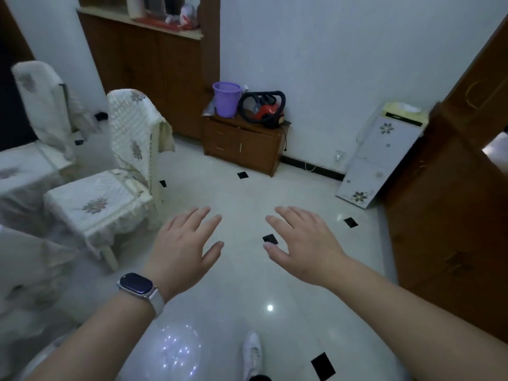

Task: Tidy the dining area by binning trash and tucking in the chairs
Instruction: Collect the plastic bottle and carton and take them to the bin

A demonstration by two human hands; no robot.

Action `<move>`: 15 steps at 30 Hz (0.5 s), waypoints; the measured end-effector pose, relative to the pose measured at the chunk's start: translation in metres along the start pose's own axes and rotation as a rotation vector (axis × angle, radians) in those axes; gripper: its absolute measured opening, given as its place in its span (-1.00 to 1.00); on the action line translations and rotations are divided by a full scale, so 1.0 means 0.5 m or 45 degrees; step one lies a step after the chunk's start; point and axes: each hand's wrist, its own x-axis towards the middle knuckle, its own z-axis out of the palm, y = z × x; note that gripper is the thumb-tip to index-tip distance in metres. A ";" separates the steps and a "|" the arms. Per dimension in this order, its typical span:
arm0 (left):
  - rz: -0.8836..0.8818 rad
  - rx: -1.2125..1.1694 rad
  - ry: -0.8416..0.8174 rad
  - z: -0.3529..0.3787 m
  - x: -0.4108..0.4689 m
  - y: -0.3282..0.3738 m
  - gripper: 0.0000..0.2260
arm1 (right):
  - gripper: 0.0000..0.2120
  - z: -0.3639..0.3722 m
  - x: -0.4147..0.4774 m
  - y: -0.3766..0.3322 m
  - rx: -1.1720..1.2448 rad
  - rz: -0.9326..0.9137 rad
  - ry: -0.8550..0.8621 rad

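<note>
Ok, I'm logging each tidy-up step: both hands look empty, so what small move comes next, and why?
Probably swing the left hand toward the backrest of the nearest chair. Both it and the right hand are open, holding nothing, no trash shows on the floor ahead, and that chair's whole seat stands exposed, seemingly not tucked in.

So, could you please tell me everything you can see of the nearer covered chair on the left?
The nearer chair wears a cream quilted fabric cover with flower motifs on the seat and back, and a frilled skirt round the seat edge. Pale legs show below. It stands upright on the glossy tiled floor, seat facing left, in front of a second covered chair. Neither the left hand nor the right hand touches it.
</note>
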 end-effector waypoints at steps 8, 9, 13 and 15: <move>-0.093 0.059 -0.028 0.090 0.254 -0.073 -0.55 | -0.47 0.078 0.293 0.128 0.049 -0.117 0.062; -0.097 0.066 -0.030 0.094 0.294 -0.076 -0.55 | -0.47 0.080 0.331 0.148 0.065 -0.133 0.077; -0.118 0.113 -0.026 0.099 0.420 -0.098 -0.56 | -0.43 0.086 0.482 0.213 0.125 -0.163 0.033; -0.111 0.135 -0.020 0.105 0.457 -0.121 -0.56 | -0.44 0.097 0.530 0.231 0.158 -0.174 0.041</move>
